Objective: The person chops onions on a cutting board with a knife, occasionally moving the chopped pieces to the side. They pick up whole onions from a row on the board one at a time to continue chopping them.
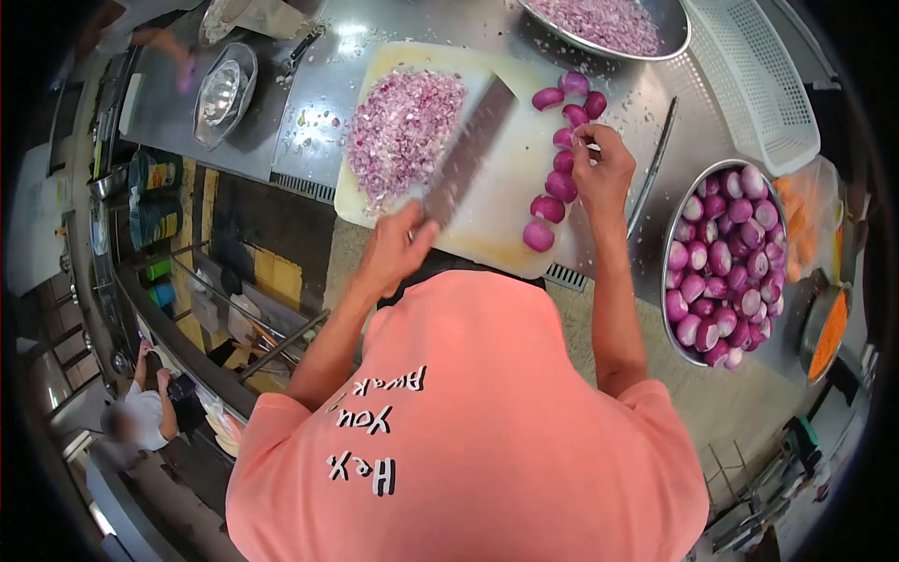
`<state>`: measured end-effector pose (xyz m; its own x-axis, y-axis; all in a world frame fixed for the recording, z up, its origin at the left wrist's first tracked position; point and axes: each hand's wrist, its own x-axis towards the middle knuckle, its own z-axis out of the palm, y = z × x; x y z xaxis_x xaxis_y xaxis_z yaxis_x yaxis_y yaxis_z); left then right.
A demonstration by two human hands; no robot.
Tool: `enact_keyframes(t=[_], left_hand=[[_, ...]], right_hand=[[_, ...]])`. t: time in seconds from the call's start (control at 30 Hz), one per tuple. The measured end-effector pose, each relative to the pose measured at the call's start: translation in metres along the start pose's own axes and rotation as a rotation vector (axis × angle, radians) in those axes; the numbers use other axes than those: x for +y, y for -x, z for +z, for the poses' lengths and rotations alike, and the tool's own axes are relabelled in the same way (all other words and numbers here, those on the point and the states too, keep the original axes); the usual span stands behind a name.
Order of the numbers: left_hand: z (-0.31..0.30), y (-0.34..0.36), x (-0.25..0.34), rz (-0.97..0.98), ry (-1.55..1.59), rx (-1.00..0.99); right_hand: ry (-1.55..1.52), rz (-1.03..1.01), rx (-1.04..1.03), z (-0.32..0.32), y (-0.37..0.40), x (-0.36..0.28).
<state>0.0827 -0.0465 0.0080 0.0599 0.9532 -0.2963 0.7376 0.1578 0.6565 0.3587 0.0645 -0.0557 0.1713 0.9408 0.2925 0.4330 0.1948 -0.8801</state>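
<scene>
My left hand (401, 251) grips the handle of a broad cleaver (468, 155), whose blade lies across a white cutting board (501, 220) beside a pile of chopped purple onion (403, 126). My right hand (599, 173) rests its fingertips on a row of peeled red onions (559, 185) that runs down the right side of the board. The board sits on a steel counter (309, 103). My pink shirt fills the lower part of the view.
To the right of the board stands a steel bowl of peeled onions (721, 262). Behind it are a bowl of chopped onion (609, 21) and a white basket (758, 75). A metal rod (651, 169) lies beside the board. Another person (140, 421) stands at lower left.
</scene>
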Motion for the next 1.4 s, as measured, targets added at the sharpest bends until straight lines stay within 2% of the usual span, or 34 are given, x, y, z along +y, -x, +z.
enact_keyframes(t=[0.03,0.1,0.17,0.2,0.27,0.33,0.37,0.4,0.47,0.5,0.57,0.6,0.63,0.7,0.77,0.83,0.87,0.9,0.97,1.0,1.03,1.07,1.17,1.27,1.33,1.4], left_hand=[[0.000,0.005,-0.005,-0.002,0.004,0.009],[-0.001,0.016,-0.033,0.140,0.006,-0.109],[-0.012,0.022,-0.063,0.085,0.064,-0.064],[-0.029,0.018,-0.073,0.057,-0.024,-0.085],[-0.046,0.003,-0.074,0.026,-0.109,-0.098],[-0.055,-0.007,-0.068,-0.066,-0.248,0.034],[-0.055,-0.007,-0.068,-0.067,-0.250,0.023],[-0.051,-0.009,-0.064,-0.016,-0.246,0.046],[-0.047,-0.006,-0.055,0.098,-0.193,0.079],[-0.048,0.001,-0.059,0.082,-0.181,0.083],[-0.055,0.017,-0.068,0.217,-0.148,-0.075],[-0.064,0.019,-0.073,0.163,-0.179,-0.177],[-0.074,0.017,-0.086,0.187,-0.181,-0.181],[-0.097,-0.002,-0.122,0.216,-0.232,-0.275],[-0.121,-0.025,-0.128,0.149,-0.345,-0.295],[-0.124,-0.041,-0.124,0.214,-0.315,-0.162],[-0.121,-0.043,-0.118,0.211,-0.331,-0.125],[-0.115,-0.040,-0.112,0.205,-0.344,-0.089],[-0.097,-0.030,-0.107,0.286,-0.317,-0.072],[-0.082,-0.023,-0.109,0.272,-0.171,-0.043],[-0.073,-0.017,-0.109,0.250,-0.028,-0.016],[-0.066,-0.016,-0.105,0.263,-0.025,-0.028],[-0.045,-0.016,-0.090,0.297,-0.101,-0.083],[-0.049,-0.018,-0.077,0.403,-0.097,-0.102],[-0.053,-0.012,-0.068,0.224,-0.001,-0.268],[-0.048,-0.003,-0.068,0.231,0.024,-0.275]], right_hand=[[-0.002,-0.008,-0.005,0.002,-0.004,0.001],[-0.021,-0.006,-0.003,0.003,-0.009,0.003],[-0.009,-0.027,-0.024,0.005,-0.017,0.006],[0.002,-0.047,-0.033,0.007,-0.021,0.008],[0.028,-0.064,-0.079,0.013,-0.032,0.012],[0.059,-0.072,-0.112,0.018,-0.041,0.014],[0.100,-0.130,-0.118,0.021,-0.046,0.014],[0.147,-0.191,-0.126,0.021,-0.050,0.015],[0.173,-0.184,-0.137,0.027,-0.060,0.022],[0.186,-0.166,-0.159,0.032,-0.060,0.026],[0.269,-0.234,-0.250,0.036,-0.068,0.029],[0.360,-0.302,-0.302,0.037,-0.072,0.028],[0.374,-0.300,-0.281,0.041,-0.075,0.030],[0.466,-0.357,-0.436,0.042,-0.077,0.033],[0.484,-0.320,-0.398,0.042,-0.069,0.027],[0.475,-0.387,-0.466,0.044,-0.072,0.019],[0.409,-0.199,-0.505,0.041,-0.065,0.007],[0.456,-0.340,-0.479,0.044,-0.063,0.015],[0.474,-0.299,-0.408,0.048,-0.040,0.012],[0.491,-0.284,-0.401,0.049,-0.027,0.001],[0.470,-0.150,-0.428,0.050,-0.011,-0.012],[0.446,-0.023,-0.447,0.054,0.002,-0.024],[0.344,0.055,-0.389,0.073,0.046,-0.038],[0.353,-0.006,-0.221,0.094,0.080,-0.042],[0.429,-0.094,-0.102,0.101,0.088,-0.051],[0.468,-0.115,-0.069,0.108,0.093,-0.054]])
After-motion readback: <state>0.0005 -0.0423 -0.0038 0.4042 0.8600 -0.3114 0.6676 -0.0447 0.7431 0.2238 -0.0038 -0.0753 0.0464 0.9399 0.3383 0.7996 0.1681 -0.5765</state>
